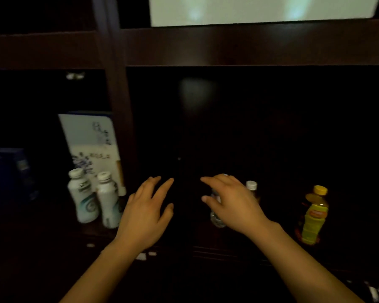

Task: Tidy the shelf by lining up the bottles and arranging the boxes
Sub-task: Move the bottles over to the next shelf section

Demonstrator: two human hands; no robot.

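The left hand and right hand are held open, fingers spread, gripping nothing, seemingly to gather bottles. A clear plastic bottle is half hidden behind the right hand; a yellow-capped amber bottle stands well apart at its three o'clock.

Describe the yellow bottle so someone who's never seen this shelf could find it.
Start at the dark wooden shelf and go to its wide right compartment. Right of the right hand, standing alone, is the yellow bottle: the only one with a yellow cap and yellow-green label.
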